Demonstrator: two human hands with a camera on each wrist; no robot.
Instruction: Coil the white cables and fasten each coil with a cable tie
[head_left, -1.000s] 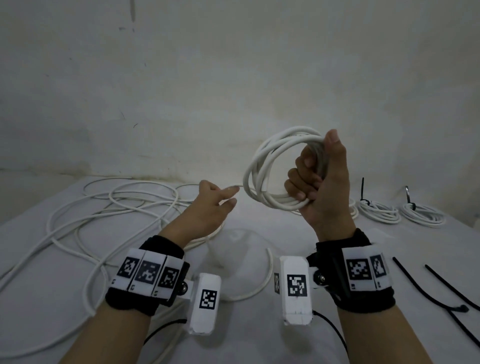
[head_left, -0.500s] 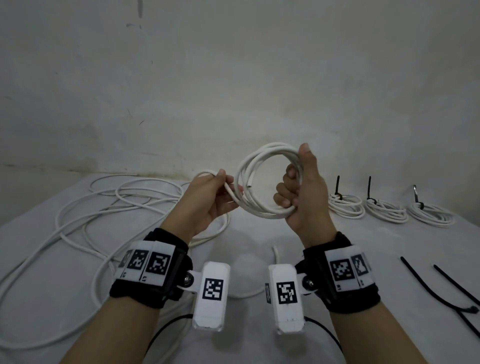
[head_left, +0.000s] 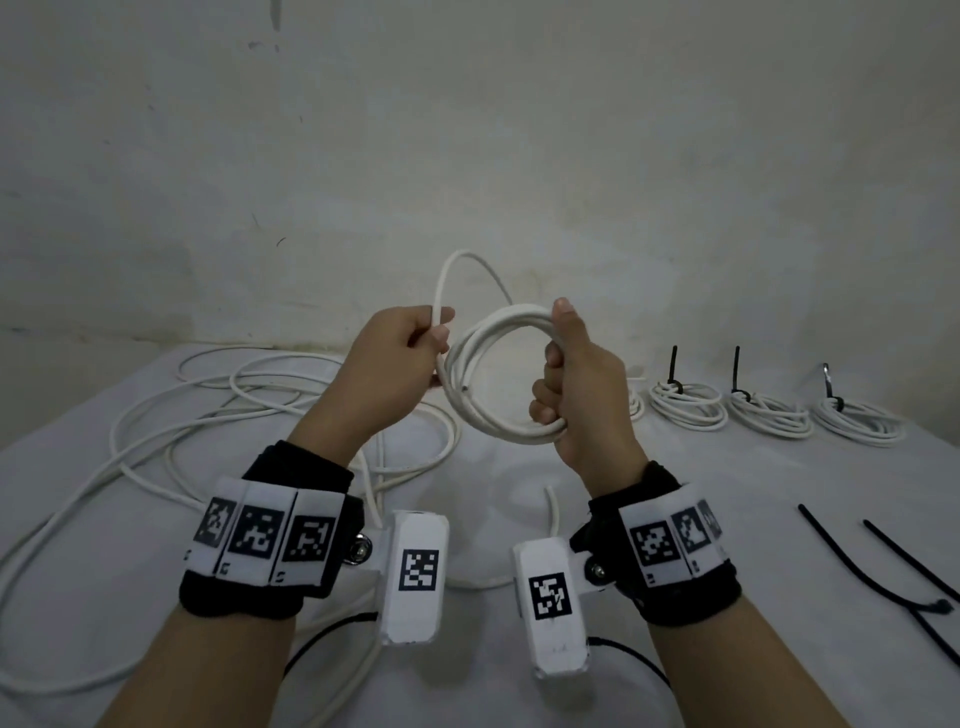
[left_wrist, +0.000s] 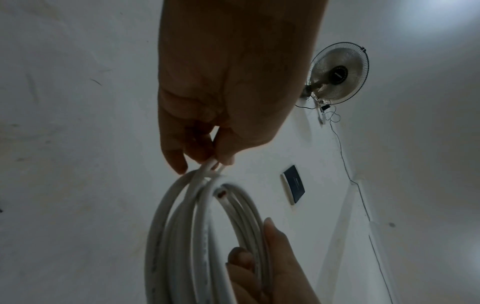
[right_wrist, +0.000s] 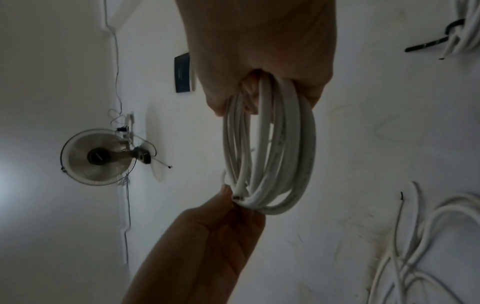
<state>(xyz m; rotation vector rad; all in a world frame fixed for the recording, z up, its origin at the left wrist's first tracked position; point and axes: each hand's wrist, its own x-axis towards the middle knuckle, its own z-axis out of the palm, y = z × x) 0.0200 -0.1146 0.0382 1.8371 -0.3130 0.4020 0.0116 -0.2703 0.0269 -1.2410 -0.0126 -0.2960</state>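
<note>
One coil (head_left: 501, 382) of white cable is up in the air, in the middle of the scene, above the table (head_left: 493, 499). It stands up like a ring, and its flat face looks toward the person. The right hand (head_left: 576, 400) has its fingers curled tight around the right side of the ring, with the thumb sticking up on top. The left hand (head_left: 397, 358) is just beside the left side of the ring. Its fingers and thumb pinch a loose bit of the same cable (head_left: 457, 270), and that bit arches up and over toward the top of the ring.

So the loose bit comes from the left, and the ring waits on the right. I think the next move is to lay this last loop onto the ring so the right hand can hold it too. The left hand is the nearer one to the loose bit. A cut end of cable (head_left: 464, 387) pokes out on the left side of the ring, close to the left fingers.

More white cable (head_left: 171, 441) lies in messy loops on the left of the table. Three tied coils (head_left: 685, 405) sit in a row at the far right, each with a black tie standing up. Loose black cable ties (head_left: 883, 566) lie on the near right, well apart from both hands. The right hand is nearer to them.
</note>
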